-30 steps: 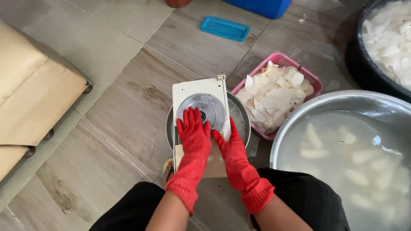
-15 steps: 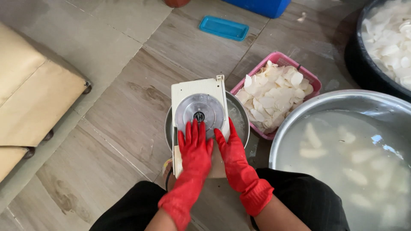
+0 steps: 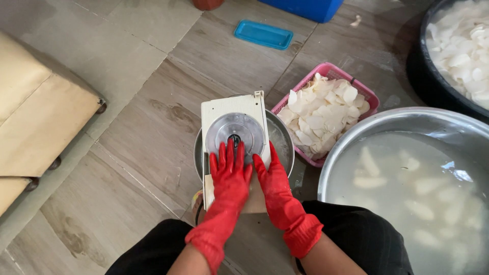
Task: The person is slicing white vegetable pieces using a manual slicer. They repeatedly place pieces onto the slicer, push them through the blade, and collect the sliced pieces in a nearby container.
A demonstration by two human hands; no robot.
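Closest to the camera, the person's dark-trousered knees framed both red-gloved hands. The left hand point(image 3: 230, 170) lay flat on the cream slicer board point(image 3: 235, 133), its fingers point(image 3: 227, 155) spread a little and reaching up onto the round metal blade disc point(image 3: 235, 133). The right hand point(image 3: 272, 175) rested along the board's right edge, fingers pressed together and pointing away from the body; neither hand pinched anything that could be seen, and whatever lay under the left palm was hidden. The slicer board sat across a small steel bowl point(image 3: 282, 140) on the tiled floor point(image 3: 153, 117), covering most of its opening. Just right of that bowl stood a pink plastic basket point(image 3: 364, 94) heaped with white slices point(image 3: 321, 112), touching or nearly touching the bowl's rim. Further right, a large steel basin point(image 3: 407, 122) held cloudy water with pale pieces sunk in it. To the left, well apart from the hands, a tan cushioned stool point(image 3: 41, 117) stood on small castors. Beyond the basket, a flat blue lid point(image 3: 263, 34) lay on the floor, with a blue tub point(image 3: 305, 7) behind it at the top edge. At the far right, a dark basin point(image 3: 423, 66) was piled with more white pieces.
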